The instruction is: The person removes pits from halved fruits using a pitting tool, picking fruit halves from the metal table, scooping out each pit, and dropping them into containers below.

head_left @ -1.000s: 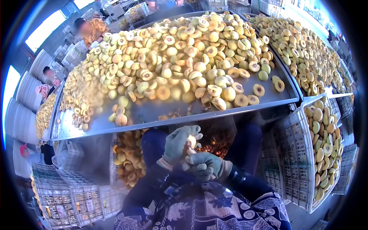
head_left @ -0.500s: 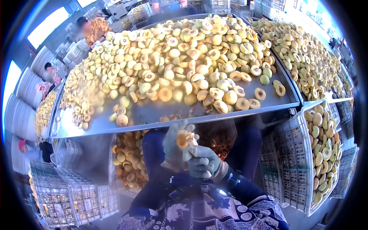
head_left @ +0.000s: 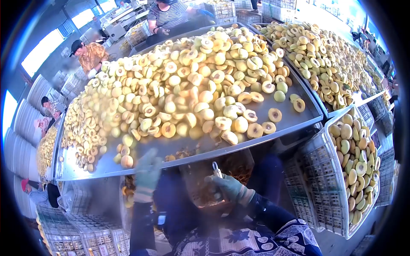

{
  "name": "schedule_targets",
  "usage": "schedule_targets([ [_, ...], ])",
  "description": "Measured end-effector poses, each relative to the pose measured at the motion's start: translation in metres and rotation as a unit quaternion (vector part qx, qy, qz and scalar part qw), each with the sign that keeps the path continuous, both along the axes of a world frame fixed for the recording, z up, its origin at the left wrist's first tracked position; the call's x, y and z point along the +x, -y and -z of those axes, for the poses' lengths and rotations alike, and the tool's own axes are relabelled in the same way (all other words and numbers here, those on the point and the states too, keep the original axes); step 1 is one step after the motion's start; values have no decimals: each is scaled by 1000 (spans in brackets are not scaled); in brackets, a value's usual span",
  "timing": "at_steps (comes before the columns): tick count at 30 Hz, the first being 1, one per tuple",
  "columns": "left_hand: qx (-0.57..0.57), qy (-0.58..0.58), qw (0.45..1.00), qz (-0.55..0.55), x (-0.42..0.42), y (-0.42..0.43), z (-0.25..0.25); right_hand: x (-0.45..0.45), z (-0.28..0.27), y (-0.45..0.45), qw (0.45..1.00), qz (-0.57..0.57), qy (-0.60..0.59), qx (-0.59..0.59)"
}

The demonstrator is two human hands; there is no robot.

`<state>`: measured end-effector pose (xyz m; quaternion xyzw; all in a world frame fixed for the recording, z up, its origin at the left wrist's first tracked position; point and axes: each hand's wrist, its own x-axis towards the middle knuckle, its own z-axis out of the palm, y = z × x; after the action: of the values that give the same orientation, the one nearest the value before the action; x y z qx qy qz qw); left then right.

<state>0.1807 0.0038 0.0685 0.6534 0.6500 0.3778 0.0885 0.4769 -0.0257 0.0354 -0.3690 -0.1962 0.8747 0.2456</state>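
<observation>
My right hand (head_left: 230, 188), in a grey-green glove, is closed around a small tool with a metal loop (head_left: 215, 165) at its tip, pointing up. It is over a container (head_left: 200, 194) with brown scraps between my knees. My left hand (head_left: 147, 175), also gloved, is at the table's front edge, apart from the right. It is blurred, with its fingers stretched upward and no fruit visible in it. Beneath it, a bin of peach halves (head_left: 128, 192) is mostly hidden. A large heap of yellow peach halves (head_left: 183, 89) covers much of the metal table (head_left: 273, 138) before me.
A white crate (head_left: 339, 205) full of peach halves stands at my right, with more crates (head_left: 85, 226) at lower left. Another heaped table (head_left: 324, 59) adjoins on the right. Across the table are a person in a striped top (head_left: 171, 17) and one in an orange-brown top (head_left: 92, 55).
My left hand has moved left, away from my right hand, and the fruit piece once between them is no longer seen there. My right hand still grips the tool. The view has tilted.
</observation>
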Motion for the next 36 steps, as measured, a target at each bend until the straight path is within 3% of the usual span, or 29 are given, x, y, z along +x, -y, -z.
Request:
schedule_targets([
  [1,13,10,996,88,42,-11,-20,2,0,2,998,34,-41,-24],
  [2,86,-74,977,178,68,-31,-17,3,15,4,998,42,0,36],
  [3,41,-40,974,218,103,-42,-21,6,39,7,993,52,43,94],
  [4,27,-68,954,291,130,-55,-30,10,30,7,994,99,26,31],
  [5,-18,-142,937,318,152,-65,-31,14,21,7,988,149,11,-29],
  [6,5,-146,931,336,168,-78,-14,21,18,8,988,153,9,-30],
  [8,32,-272,892,359,193,-99,7,34,16,10,987,158,3,-32],
  [10,-61,-335,865,369,207,-115,3,39,11,12,982,184,48,-8],
  [14,7,-114,929,351,198,-112,10,51,-2,9,968,201,111,103],
  [15,0,-70,937,341,198,-104,-7,51,-5,6,964,209,105,126],
  [18,-131,124,930,320,179,-76,-18,39,-16,-1,951,216,82,203],
  [20,-180,312,872,331,166,-57,-1,24,-25,-1,937,224,66,261],
  [21,-194,409,841,298,166,-42,-7,19,-34,1,921,204,130,306],
  [23,-215,580,737,272,165,-19,-6,8,-41,7,913,206,108,335],
  [26,-195,708,656,176,180,7,-31,0,-44,16,903,195,116,364],
  [27,-186,725,632,201,177,9,-26,-1,-44,19,901,189,125,370],
  [33,-40,597,779,190,174,28,-21,-10,-30,30,842,171,214,465],
  [34,-37,594,783,183,174,30,-22,-10,-30,31,834,157,228,477],
  [36,-33,588,791,164,174,34,-26,-3,-47,33,866,82,230,435],
])
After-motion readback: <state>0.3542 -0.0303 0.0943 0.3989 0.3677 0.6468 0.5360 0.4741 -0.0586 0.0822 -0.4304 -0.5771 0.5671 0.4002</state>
